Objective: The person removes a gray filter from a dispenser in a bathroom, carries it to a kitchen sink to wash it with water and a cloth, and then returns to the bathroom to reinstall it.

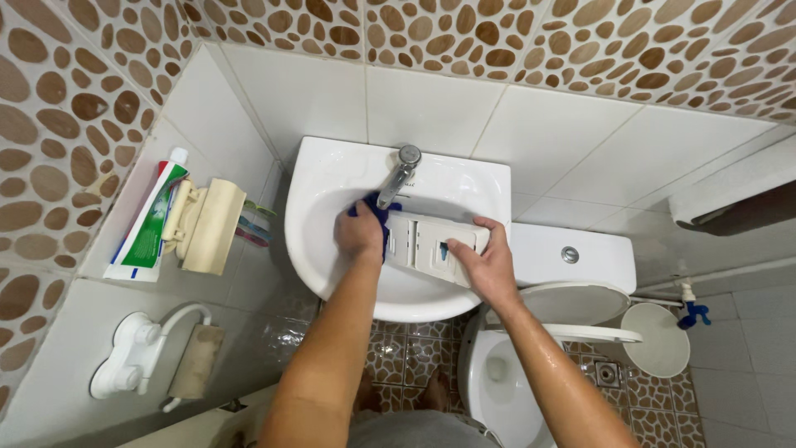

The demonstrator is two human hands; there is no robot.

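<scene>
The left hand (pixel 359 232) is gripping a dark blue cloth (pixel 375 211) with curled fingers, pressing it against the white plastic tray (pixel 431 245) just beside it. The right hand (pixel 483 264) is clasping the tray's far end, fingers spread over its edge. Both are hovering inside the sink (pixel 332 178), under the tap (pixel 400 174).

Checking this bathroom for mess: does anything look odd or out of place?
Yes: a white plastic drawer tray lies across the sink, held by the right hand while the left hand presses a blue cloth against it.

Both forearms are reaching forward; the left hand (pixel 359 232) is clenching, the right hand (pixel 485 264) is gripping with fingers (pixel 487 226) spread
</scene>
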